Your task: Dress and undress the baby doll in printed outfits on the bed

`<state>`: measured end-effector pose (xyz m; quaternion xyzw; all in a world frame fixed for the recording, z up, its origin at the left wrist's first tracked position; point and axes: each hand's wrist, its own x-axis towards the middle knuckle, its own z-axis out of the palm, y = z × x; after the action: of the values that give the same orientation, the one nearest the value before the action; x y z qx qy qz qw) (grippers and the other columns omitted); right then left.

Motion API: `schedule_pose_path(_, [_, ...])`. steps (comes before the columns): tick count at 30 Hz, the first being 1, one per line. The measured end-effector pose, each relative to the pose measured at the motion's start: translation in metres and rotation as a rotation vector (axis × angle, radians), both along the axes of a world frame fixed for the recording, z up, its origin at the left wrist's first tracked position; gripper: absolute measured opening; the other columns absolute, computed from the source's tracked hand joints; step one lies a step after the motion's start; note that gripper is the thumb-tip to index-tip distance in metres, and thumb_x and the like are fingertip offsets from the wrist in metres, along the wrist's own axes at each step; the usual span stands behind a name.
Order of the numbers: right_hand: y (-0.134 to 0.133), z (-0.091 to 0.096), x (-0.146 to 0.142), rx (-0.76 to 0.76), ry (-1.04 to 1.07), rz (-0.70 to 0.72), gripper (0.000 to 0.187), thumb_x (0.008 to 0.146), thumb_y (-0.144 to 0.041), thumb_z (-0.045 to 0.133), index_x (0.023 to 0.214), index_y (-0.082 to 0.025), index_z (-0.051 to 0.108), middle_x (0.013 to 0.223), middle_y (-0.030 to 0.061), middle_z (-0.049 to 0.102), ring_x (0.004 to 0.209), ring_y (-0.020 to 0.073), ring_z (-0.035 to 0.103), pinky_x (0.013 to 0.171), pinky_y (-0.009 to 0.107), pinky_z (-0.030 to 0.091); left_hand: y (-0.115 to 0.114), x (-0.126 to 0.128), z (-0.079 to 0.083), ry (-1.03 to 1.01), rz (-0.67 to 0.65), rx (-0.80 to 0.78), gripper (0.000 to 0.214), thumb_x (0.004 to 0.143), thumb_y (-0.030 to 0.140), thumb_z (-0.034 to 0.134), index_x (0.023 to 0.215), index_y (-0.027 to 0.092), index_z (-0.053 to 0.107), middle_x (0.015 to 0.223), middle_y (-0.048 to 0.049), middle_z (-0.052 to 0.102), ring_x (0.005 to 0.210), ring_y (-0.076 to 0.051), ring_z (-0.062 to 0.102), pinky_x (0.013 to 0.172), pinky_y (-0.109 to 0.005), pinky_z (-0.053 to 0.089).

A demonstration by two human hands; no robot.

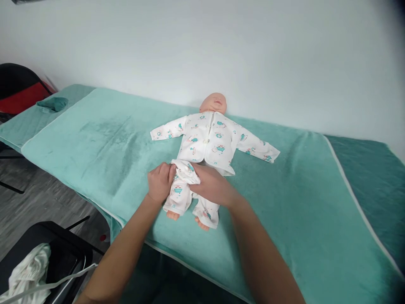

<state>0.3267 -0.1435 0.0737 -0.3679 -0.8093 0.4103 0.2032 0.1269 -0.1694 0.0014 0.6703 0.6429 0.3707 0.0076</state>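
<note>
A baby doll (pixel 214 102) lies on its back on a teal towel (pixel 95 143), head toward the wall. It wears a white printed jacket (pixel 209 141) with both sleeves spread out, and matching trousers (pixel 177 196). My left hand (pixel 160 182) pinches the bunched trouser waistband at the doll's left hip. My right hand (pixel 212 184) grips the same waistband from the other side, fingers curled into the cloth. The doll's bare feet (pixel 173 215) stick out toward the table's near edge.
The towel covers a long table (pixel 373 177) set against a white wall. A folded teal cloth (pixel 52 103) lies at the far left end. A black and red chair (pixel 19 90) stands behind. A black bin (pixel 60 253) with white cloth (pixel 30 272) sits on the floor at lower left.
</note>
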Motion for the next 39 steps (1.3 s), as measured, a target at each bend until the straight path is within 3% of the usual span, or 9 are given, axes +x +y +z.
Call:
schedule_pose_path(14, [0.003,-0.006,-0.002,0.039,-0.084,-0.159,0.016,0.082,-0.01,0.054,0.094,-0.021,0.056,0.099,0.0033,0.067,0.092,0.0232,0.061,0.078,0.032,0.039,-0.002,-0.003,0.0,-0.114,-0.062,-0.047,0.048,0.107,0.051,0.033,0.071,0.022,0.044,0.063,-0.0011,0.051,0.059,-0.015,0.046,0.063,-0.031,0.026])
schedule_pose_path(19, [0.004,-0.009,0.0,0.049,-0.058,-0.146,0.015,0.082,-0.012,0.053,0.095,-0.02,0.056,0.096,0.0021,0.065,0.089,0.022,0.059,0.076,0.032,0.037,-0.021,-0.008,0.004,-0.351,-0.138,-0.273,0.045,0.104,0.049,0.041,0.07,0.021,0.043,0.062,0.0019,0.047,0.06,-0.013,0.043,0.064,-0.028,0.031])
schedule_pose_path(23, [0.005,-0.012,0.001,0.066,-0.053,-0.149,0.011,0.082,-0.015,0.054,0.091,-0.021,0.052,0.09,0.0007,0.061,0.083,0.0205,0.056,0.073,0.032,0.035,-0.048,-0.016,0.01,-0.47,-0.239,-0.48,0.033,0.1,0.049,0.053,0.092,0.019,0.062,0.083,-0.0016,0.065,0.076,-0.015,0.057,0.073,-0.028,0.041])
schedule_pose_path(27, [0.005,-0.013,0.001,0.07,-0.059,-0.147,0.011,0.081,-0.015,0.053,0.089,-0.021,0.049,0.088,-0.0002,0.059,0.081,0.0198,0.053,0.072,0.032,0.034,-0.066,-0.024,0.01,-0.644,-0.32,-0.58,0.036,0.094,0.048,0.065,0.115,0.019,0.062,0.108,-0.0058,0.068,0.098,-0.019,0.062,0.09,-0.032,0.049])
schedule_pose_path(32, [0.004,-0.012,0.001,0.056,-0.058,-0.14,0.013,0.08,-0.014,0.054,0.09,-0.021,0.05,0.089,0.0001,0.06,0.084,0.0205,0.055,0.074,0.032,0.035,-0.066,-0.031,0.006,-0.721,-0.355,-0.655,0.027,0.091,0.038,0.068,0.108,0.019,0.06,0.1,-0.0024,0.064,0.095,-0.016,0.061,0.089,-0.03,0.048])
schedule_pose_path(39, [0.005,-0.013,0.001,0.085,-0.047,-0.118,0.014,0.08,-0.013,0.056,0.091,-0.02,0.05,0.09,0.0008,0.061,0.084,0.0207,0.055,0.074,0.031,0.035,-0.067,-0.023,0.002,-0.676,-0.262,-0.563,0.015,0.089,0.031,0.063,0.098,0.02,0.058,0.084,0.0014,0.06,0.08,-0.013,0.058,0.078,-0.027,0.046])
